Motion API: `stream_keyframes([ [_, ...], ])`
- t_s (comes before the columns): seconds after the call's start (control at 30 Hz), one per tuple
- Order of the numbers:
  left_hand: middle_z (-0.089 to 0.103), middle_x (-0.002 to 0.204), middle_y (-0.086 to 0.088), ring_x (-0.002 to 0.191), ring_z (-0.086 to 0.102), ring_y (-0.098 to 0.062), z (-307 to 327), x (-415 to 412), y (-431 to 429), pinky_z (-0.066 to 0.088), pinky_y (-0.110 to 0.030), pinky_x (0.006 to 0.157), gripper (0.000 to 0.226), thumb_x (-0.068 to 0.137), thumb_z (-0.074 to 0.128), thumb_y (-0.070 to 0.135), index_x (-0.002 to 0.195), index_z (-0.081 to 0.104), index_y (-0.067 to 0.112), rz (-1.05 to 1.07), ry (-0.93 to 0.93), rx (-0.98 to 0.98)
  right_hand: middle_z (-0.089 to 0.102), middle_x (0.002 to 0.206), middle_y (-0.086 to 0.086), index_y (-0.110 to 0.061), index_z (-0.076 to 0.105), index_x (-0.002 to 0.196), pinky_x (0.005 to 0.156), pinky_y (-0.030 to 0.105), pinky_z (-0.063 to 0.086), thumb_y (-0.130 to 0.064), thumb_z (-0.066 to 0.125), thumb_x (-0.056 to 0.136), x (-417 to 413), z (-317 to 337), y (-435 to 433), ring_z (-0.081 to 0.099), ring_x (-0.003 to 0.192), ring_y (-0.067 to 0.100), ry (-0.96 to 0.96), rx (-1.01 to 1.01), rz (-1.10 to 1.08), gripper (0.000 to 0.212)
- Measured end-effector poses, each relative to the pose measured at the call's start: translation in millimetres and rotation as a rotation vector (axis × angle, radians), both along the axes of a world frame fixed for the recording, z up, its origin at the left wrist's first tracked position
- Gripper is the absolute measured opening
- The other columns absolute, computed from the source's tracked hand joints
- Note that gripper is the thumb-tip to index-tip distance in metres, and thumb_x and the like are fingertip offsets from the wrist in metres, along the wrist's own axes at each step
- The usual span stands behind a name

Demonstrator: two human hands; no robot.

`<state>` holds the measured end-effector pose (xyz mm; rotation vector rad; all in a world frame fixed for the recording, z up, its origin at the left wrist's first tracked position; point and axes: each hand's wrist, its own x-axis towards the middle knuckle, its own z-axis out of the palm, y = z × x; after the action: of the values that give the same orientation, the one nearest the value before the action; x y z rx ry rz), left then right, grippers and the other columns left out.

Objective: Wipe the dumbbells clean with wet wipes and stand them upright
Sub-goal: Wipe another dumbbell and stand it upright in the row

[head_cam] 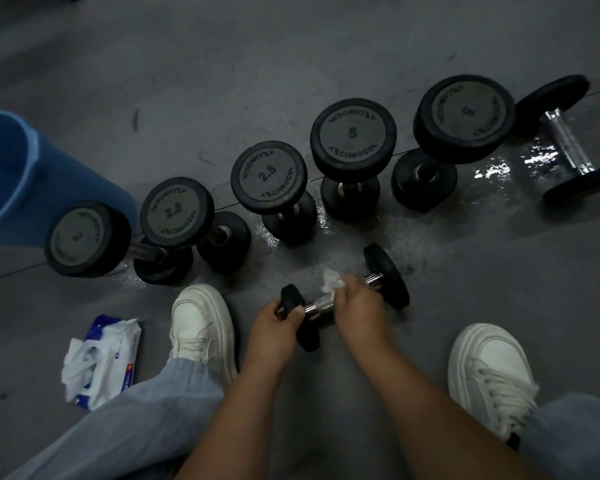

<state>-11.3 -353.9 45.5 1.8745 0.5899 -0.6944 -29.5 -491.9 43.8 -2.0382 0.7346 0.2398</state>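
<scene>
My left hand [274, 327] grips the near end of the small dumbbell [387, 275], fingers curled round its black weight. My right hand [357, 306] is closed over the metal bar and pinches a crumpled white wipe [331, 280] against it. The dumbbell lies sideways, its far end pointing away to the right of my hands; I cannot tell whether it rests on the floor [326, 46].

My left shoe [201, 327] is just beside my left hand, and my right shoe [489, 372] is well off to the right. Left of that shoe lies an open pack of wipes [101, 358].

Beyond my hands, five dumbbells [352, 133] stand on end in a row running from far left to far right. A sixth dumbbell [565, 140] lies on its side at the right end of the row, beside a wet patch [499, 171]. A blue bucket [21, 174] stands at the left end.
</scene>
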Motion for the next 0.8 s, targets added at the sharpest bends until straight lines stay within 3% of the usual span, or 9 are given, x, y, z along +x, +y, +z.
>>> stream_keyframes([
  [0.07,0.073,0.104,-0.003,0.098,0.069,-0.021,-1.0,0.4,-0.1,0.053,-0.046,0.096,0.015,0.093,0.065,0.014,0.105,0.064,0.023,0.011,-0.003,-0.017,0.07,0.109,0.002,-0.02,0.064,0.111,0.073,0.018,0.043,-0.023,0.051,0.095,-8.1,0.3,-1.9,0.065,0.098,0.018,0.016,-0.065,-0.01,0.021],
  [0.17,0.072,0.108,-0.007,0.099,0.069,-0.021,-1.1,1.1,-0.7,0.053,-0.044,0.096,0.018,0.094,0.062,0.011,0.109,0.063,0.021,0.027,0.003,-0.035,0.065,0.109,0.001,-0.022,0.069,0.109,0.078,0.02,0.044,-0.031,0.058,0.092,-15.9,-3.7,15.7,0.063,0.097,0.018,-0.034,-0.016,0.202,0.022],
  [0.3,0.072,0.106,-0.001,0.099,0.068,-0.02,-2.2,-1.1,0.7,0.053,-0.047,0.097,0.016,0.093,0.066,0.016,0.106,0.063,0.025,0.016,-0.016,-0.009,0.066,0.094,0.006,-0.015,0.061,0.094,0.071,0.028,0.045,-0.019,0.055,0.089,-13.7,-5.9,11.1,0.063,0.089,0.026,-0.011,-0.051,-0.06,0.009],
  [0.4,0.072,0.106,-0.002,0.099,0.069,-0.021,-2.9,0.0,1.4,0.053,-0.049,0.097,0.017,0.092,0.067,0.018,0.108,0.064,0.024,0.031,-0.008,-0.017,0.067,0.093,0.005,-0.023,0.056,0.1,0.07,0.027,0.045,-0.024,0.053,0.09,-22.2,-8.2,16.2,0.064,0.089,0.025,0.184,0.042,0.193,0.01],
  [0.53,0.071,0.108,-0.001,0.1,0.068,-0.02,-2.1,-0.4,0.2,0.052,-0.047,0.098,0.022,0.092,0.067,0.019,0.112,0.061,0.025,0.053,-0.008,-0.016,0.068,0.098,0.006,-0.021,0.055,0.1,0.064,0.025,0.039,-0.012,0.053,0.087,-17.1,-9.6,6.9,0.062,0.084,0.023,0.033,-0.008,-0.142,0.016],
  [0.67,0.072,0.107,-0.003,0.099,0.069,-0.021,-0.5,1.1,0.5,0.053,-0.049,0.097,0.02,0.092,0.067,0.018,0.112,0.064,0.022,0.035,-0.003,-0.023,0.068,0.098,0.002,-0.025,0.06,0.1,0.073,0.028,0.05,-0.029,0.056,0.089,-11.7,-6.3,11.7,0.065,0.092,0.023,0.211,-0.011,0.199,0.012],
  [0.8,0.073,0.106,-0.002,0.098,0.07,-0.019,-0.5,0.4,1.1,0.053,-0.048,0.097,0.021,0.092,0.066,0.018,0.113,0.065,0.022,0.035,-0.003,-0.019,0.065,0.092,0.004,-0.018,0.059,0.098,0.069,0.03,0.047,-0.036,0.057,0.088,-2.6,-4.6,6.4,0.063,0.086,0.024,0.022,-0.074,-0.057,0.02],
])
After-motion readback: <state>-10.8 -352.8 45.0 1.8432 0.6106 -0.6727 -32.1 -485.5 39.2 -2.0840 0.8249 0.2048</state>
